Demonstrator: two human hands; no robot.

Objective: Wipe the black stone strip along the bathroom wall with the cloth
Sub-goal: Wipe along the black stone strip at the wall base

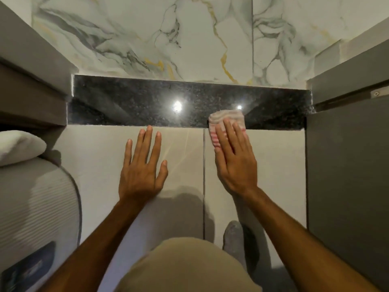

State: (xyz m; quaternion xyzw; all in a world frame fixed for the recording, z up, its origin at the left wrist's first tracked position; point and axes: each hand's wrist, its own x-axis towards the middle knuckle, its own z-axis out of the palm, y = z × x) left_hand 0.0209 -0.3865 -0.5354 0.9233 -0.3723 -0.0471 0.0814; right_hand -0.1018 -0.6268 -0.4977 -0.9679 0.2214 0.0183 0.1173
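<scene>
The black speckled stone strip [136, 102] runs across the wall between white marble tiles above and plain beige tiles below, with two lamp reflections on it. A folded white cloth with pink stripes [226, 118] lies against the strip's lower right part and overlaps the beige tile below. My right hand [234, 161] presses flat on the cloth, fingers stretched over it. My left hand [143, 165] rests flat and spread on the beige tile just under the strip, holding nothing.
A grey cabinet or door panel [345, 186] closes the right side, with a metal rail at its top. At left stand a grey ledge [31, 81], a white ribbed appliance [35, 207] and a rolled white towel [19, 146]. My knee in beige cloth [185, 268] is below.
</scene>
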